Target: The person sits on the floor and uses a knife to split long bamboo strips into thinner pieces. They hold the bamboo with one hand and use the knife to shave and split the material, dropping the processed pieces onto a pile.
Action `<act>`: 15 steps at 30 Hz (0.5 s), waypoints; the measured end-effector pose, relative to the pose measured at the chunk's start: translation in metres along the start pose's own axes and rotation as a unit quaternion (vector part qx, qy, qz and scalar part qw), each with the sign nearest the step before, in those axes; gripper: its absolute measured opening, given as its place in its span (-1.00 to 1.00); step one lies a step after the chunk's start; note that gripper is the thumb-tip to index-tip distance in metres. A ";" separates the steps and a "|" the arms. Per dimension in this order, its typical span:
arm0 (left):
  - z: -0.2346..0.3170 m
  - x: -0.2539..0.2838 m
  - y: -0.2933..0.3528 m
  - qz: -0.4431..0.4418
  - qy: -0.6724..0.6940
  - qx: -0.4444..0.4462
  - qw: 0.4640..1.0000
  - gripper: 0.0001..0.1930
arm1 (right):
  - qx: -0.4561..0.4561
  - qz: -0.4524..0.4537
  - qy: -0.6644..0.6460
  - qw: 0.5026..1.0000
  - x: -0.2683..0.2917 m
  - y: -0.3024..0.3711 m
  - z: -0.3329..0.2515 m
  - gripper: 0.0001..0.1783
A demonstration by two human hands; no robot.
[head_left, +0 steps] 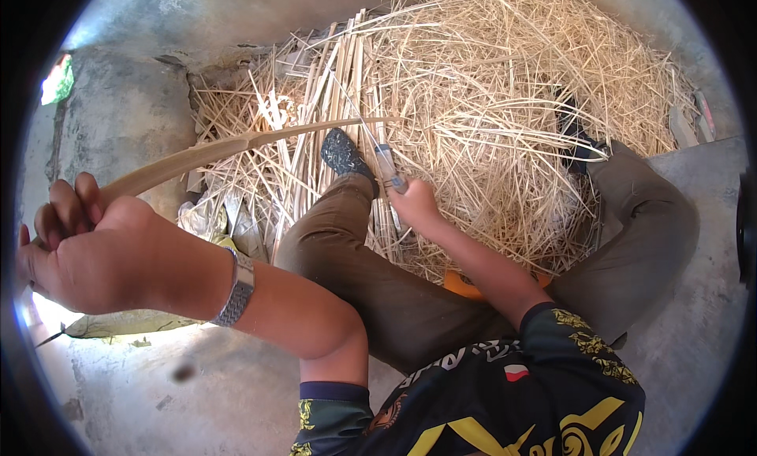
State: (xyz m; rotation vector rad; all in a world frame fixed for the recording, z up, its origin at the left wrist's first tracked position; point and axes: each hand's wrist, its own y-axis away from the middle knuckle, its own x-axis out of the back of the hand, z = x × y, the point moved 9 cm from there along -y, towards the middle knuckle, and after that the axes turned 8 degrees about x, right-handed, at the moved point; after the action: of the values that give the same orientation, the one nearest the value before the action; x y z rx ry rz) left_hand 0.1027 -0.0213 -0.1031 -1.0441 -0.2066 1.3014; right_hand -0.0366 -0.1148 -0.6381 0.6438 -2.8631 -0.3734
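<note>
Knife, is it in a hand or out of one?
In: the knife has its handle gripped by the right hand.

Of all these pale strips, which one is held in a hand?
The long, slightly curved strip in the left hand; the other strips lie heaped, with no hand holding them.

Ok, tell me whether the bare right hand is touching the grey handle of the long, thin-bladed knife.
Touching. The head view shows the right hand closed around the near end of the grey handle.
</note>
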 end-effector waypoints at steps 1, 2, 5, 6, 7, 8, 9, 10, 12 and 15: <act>-0.001 -0.001 -0.001 -0.005 -0.003 0.000 1.000 -0.86 | 0.043 0.016 0.010 0.999 -0.001 -0.004 -0.014 -0.66; 0.000 -0.002 -0.003 -0.019 -0.002 0.000 1.000 -0.86 | 0.086 0.031 0.019 0.996 -0.003 -0.007 -0.023 -0.66; 0.000 -0.007 0.004 -0.012 0.027 0.000 1.000 -0.86 | -0.059 -0.030 0.078 0.995 0.019 -0.021 0.015 -0.64; -0.001 -0.009 0.008 0.000 0.042 0.000 0.999 -0.85 | -0.112 -0.047 0.118 0.986 0.027 -0.023 0.026 -0.64; 0.001 -0.011 0.006 -0.015 0.041 -0.007 0.999 -0.84 | -0.116 -0.020 0.133 0.984 0.033 -0.021 0.029 -0.65; 0.006 -0.009 0.001 -0.027 0.039 -0.015 0.999 -0.82 | -0.080 -0.010 0.124 0.989 0.031 -0.022 0.016 -0.65; 0.005 -0.007 0.003 -0.031 0.023 -0.011 0.999 -0.81 | -0.053 0.000 0.120 0.991 0.030 -0.016 0.004 -0.65; 0.003 -0.007 0.006 -0.035 0.011 -0.009 0.999 -0.80 | -0.027 0.008 0.115 0.993 0.028 -0.009 -0.009 -0.64; 0.010 -0.015 0.014 -0.022 -0.015 -0.014 1.000 -0.78 | -0.026 -0.016 0.045 0.999 0.020 -0.004 -0.022 -0.62; 0.020 -0.024 0.026 0.014 -0.004 -0.013 1.000 -0.78 | -0.050 -0.029 0.033 0.998 0.022 -0.019 0.018 -0.61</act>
State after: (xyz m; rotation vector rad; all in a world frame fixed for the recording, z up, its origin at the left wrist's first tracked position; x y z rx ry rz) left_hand 0.0641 -0.0343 -0.1012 -1.0662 -0.2159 1.3324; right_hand -0.0532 -0.1376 -0.6581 0.7079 -2.7478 -0.4898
